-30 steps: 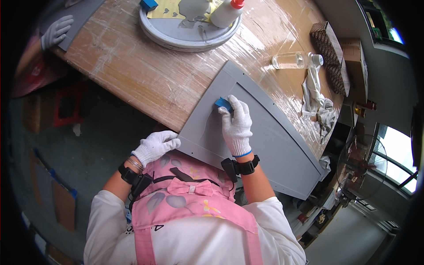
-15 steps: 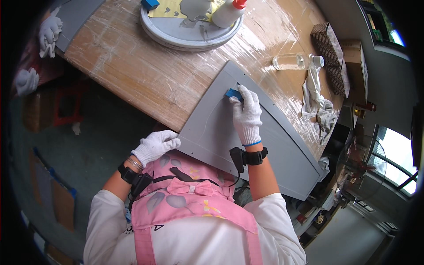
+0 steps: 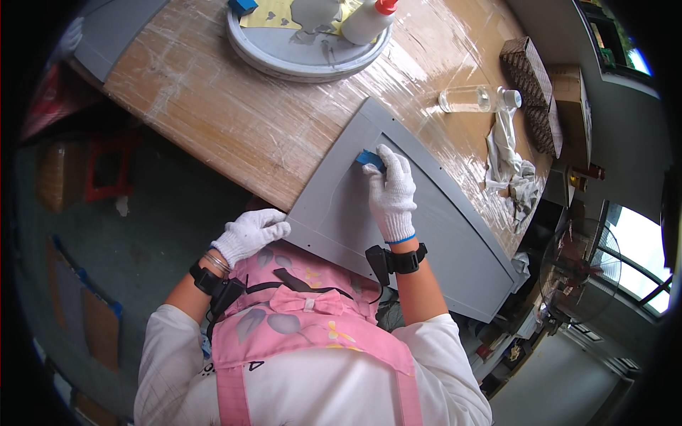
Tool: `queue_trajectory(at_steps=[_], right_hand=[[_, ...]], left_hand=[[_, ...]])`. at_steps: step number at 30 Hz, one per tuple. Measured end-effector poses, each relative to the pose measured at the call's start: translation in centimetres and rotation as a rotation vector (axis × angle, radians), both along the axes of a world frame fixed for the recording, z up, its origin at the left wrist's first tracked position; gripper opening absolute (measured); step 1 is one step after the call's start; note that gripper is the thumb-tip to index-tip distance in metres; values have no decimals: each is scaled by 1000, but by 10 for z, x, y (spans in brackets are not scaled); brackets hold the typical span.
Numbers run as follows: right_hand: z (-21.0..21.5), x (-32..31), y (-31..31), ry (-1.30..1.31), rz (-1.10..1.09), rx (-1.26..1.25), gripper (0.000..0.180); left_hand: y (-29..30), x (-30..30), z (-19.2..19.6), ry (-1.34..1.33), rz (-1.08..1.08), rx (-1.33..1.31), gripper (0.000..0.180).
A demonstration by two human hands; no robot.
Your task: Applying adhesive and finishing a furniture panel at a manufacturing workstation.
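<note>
The flat grey panel with a raised frame edge (image 3: 426, 234) lies on the wooden table wrapped in clear plastic (image 3: 234, 121), and its near corner sticks out past the table edge, right under the two hands. The right hand (image 3: 392, 193), in a white knit glove, is closed around a small blue sanding block (image 3: 369, 158) and presses it on the panel at the far end of the inner groove, just past the fingertips. The left hand (image 3: 250, 234), also in a white glove, is curled over the near left edge of the panel and holds it down; its fingers are bent and grip nothing else. The block sits near the top left corner of the panel, so the rubbing looks like it is in the middle of the job: I think that corner is being worked, and the long stretch of panel to the right of the right hand may be left to do. I cannot tell from the grey face which parts are already smooth. Far beyond the right hand sits a round grey tray (image 3: 305, 60) with a white squeeze bottle with a red cap (image 3: 366, 20) on it. To the right of that hand lie a clear plastic bottle on its side (image 3: 472, 98) and a crumpled white rag (image 3: 508, 167), well apart from the panel's top edge.
</note>
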State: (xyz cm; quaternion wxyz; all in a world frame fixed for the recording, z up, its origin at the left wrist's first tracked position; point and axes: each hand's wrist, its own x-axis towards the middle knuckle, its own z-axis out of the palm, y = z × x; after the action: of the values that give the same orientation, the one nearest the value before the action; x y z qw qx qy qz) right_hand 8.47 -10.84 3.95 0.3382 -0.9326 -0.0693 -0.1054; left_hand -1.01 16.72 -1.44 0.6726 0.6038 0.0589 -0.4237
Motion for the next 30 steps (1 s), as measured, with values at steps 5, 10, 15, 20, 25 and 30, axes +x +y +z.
queue_trajectory(at_steps=[5, 10, 15, 20, 25, 30], right_hand=[[3, 23, -7, -74, -112, -86, 41], [-3, 25, -5, -93, -63, -80, 41], [1, -1, 5, 59, 19, 58, 43], [3, 0, 6, -13, -43, -24, 41], [0, -20, 18, -43, 56, 47, 43], [16, -28, 24, 48, 70, 34, 43]], left_hand=[[0, 1, 2, 4, -5, -7, 43], [0, 2, 6, -12, -4, 6, 45], [1, 1, 2, -11, -27, 30, 46], [-1, 3, 8, -27, -18, 40, 44], [-1, 1, 4, -15, -3, 40, 41], [0, 1, 5, -12, -4, 39, 41]])
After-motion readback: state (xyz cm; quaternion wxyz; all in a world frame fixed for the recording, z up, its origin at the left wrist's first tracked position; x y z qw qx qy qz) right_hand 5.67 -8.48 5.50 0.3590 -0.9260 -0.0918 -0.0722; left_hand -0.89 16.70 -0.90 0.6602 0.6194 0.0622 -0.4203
